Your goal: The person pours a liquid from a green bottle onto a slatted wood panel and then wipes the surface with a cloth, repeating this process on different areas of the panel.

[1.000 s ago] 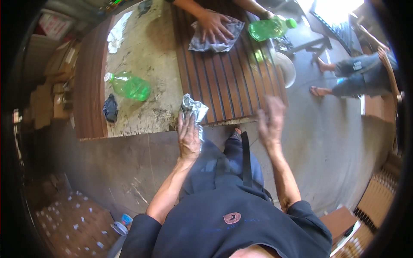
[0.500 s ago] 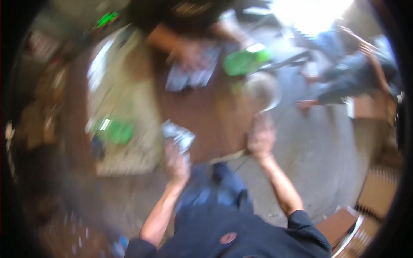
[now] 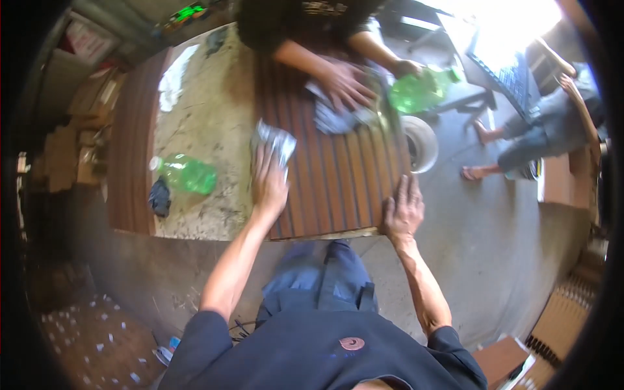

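Note:
A brown slatted wooden panel (image 3: 338, 185) with dark grooves lies on the worktable before me. My left hand (image 3: 270, 182) is on a crumpled pale cloth (image 3: 278, 138) at the panel's left edge, its fingers extended over the cloth. Against the near right edge rests my right hand (image 3: 404, 211), fingers stretched out along the side and thumb apart. Across from me, a co-worker's hand (image 3: 344, 84) presses another cloth (image 3: 335, 118) onto the slats. The co-worker's other hand (image 3: 406, 67) holds a green translucent bottle (image 3: 419, 91).
Left on the worn tabletop (image 3: 221, 130) lie a second green bottle (image 3: 188, 173) and a dark wad (image 3: 159, 197). Another slatted panel (image 3: 133, 143) borders it. A white bucket (image 3: 424, 144) stands beyond the right edge. Another person's legs (image 3: 520, 140) are farther right.
My left hand and its cloth have moved farther up the panel's left edge. The co-worker's cloth and green bottle appear farther right. The view has shifted and is sharper.

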A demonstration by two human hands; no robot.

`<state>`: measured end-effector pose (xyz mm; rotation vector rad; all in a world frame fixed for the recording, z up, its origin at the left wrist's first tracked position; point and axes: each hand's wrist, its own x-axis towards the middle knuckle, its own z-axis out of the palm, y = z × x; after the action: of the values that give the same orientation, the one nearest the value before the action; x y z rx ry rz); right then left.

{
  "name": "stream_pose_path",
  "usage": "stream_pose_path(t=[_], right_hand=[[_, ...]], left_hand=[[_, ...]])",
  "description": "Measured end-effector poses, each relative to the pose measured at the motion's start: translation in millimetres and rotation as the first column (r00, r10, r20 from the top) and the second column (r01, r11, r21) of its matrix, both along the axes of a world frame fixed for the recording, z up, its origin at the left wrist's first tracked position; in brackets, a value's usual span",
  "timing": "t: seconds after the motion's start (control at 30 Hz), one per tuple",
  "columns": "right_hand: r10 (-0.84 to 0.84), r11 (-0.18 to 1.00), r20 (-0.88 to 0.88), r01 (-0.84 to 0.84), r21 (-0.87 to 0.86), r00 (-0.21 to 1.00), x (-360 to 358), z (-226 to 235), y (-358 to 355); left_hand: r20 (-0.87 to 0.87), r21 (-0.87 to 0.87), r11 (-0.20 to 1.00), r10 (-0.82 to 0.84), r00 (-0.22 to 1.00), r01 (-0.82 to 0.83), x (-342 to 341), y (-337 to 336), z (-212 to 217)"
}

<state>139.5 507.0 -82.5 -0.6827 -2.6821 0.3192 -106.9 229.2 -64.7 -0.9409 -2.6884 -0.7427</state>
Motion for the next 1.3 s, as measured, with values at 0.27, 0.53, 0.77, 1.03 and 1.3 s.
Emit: stream_pose_path(t=[0.27, 0.53, 0.77, 1.03, 1.3], right_hand=[[-0.011, 0.997, -0.022, 0.009, -0.082, 1.0, 7, -19, -4], [0.045, 0.984, -0.203, -0.078, -0.161, 0.978, -32, -26, -3], [-0.085, 0.984, -0.249, 0.042, -0.171, 0.965, 23, -8, -4], [-0.102, 0.989, -0.253, 0.07, -0.132, 0.962, 6, -10, -26], [-0.109, 0.991, -0.319, 0.077, -0.112, 0.941, 12, -6, -23]], left_hand=[[0.061, -0.035, 0.999, -0.024, 0.998, 0.026, 97, -54, -25], [-0.042, 0.0, 0.996, 0.084, 0.996, -0.084, -77, 5, -53], [0.068, -0.103, 0.982, -0.15, 0.986, 0.157, 115, -57, -3], [0.079, 0.028, 0.984, -0.177, 0.981, 0.176, 112, -65, -29], [0.045, -0.033, 0.949, -0.311, 0.949, 0.313, 33, 74, -21]])
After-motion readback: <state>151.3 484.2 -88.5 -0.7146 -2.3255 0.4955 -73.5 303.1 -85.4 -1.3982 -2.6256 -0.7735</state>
